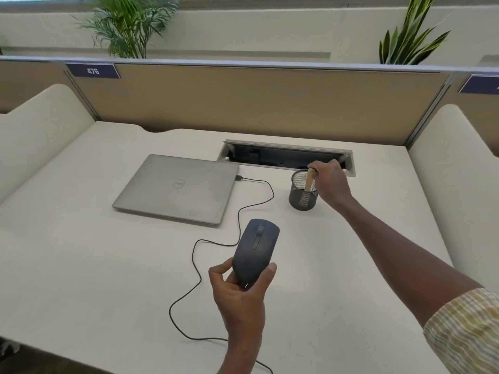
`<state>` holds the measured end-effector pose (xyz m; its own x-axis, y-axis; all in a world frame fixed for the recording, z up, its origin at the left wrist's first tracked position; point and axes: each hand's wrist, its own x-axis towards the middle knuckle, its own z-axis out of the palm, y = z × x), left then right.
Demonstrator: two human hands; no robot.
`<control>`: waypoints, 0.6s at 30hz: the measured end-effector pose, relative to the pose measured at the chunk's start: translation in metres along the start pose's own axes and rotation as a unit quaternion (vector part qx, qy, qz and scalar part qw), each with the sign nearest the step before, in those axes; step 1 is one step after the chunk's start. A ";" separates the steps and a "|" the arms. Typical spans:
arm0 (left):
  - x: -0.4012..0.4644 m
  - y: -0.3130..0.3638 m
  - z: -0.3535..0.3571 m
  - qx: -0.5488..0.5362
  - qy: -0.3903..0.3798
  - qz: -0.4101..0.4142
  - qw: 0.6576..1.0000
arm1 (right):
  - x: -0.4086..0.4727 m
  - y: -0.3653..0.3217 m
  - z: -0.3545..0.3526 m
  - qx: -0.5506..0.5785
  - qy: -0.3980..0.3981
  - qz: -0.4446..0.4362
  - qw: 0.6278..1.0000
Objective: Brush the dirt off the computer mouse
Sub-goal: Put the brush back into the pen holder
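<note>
Computer mouse (256, 249) gripped in left hand (240, 290) above table (81, 265); right hand (330, 182) pinching wooden brush handle (309, 180) inside mesh cup (303, 194).

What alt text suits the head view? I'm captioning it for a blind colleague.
A left hand holds a dark mouse above a white desk, while the right hand grips a wooden handle standing in a mesh cup. A closed laptop lies behind, the cable plugged into it.
</note>
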<state>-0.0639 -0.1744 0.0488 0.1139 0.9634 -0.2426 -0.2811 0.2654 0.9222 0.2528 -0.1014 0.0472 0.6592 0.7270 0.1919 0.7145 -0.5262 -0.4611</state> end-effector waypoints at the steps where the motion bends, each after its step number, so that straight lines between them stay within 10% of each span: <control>1: 0.000 0.000 0.000 0.000 0.000 0.000 1.000 | 0.002 0.001 0.000 -0.010 0.001 -0.011 1.000; 9: 0.000 -0.002 0.002 -0.008 0.000 -0.008 1.000 | 0.017 0.011 0.006 -0.050 -0.020 -0.025 0.998; 18: 0.003 -0.002 0.009 -0.014 -0.001 -0.006 1.000 | -0.087 -0.047 -0.023 0.175 0.129 -0.003 0.976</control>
<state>-0.0540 -0.1724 0.0490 0.1195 0.9598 -0.2538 -0.3068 0.2789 0.9100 0.1677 -0.1500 0.0719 0.7248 0.5710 0.3855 0.6240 -0.3067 -0.7187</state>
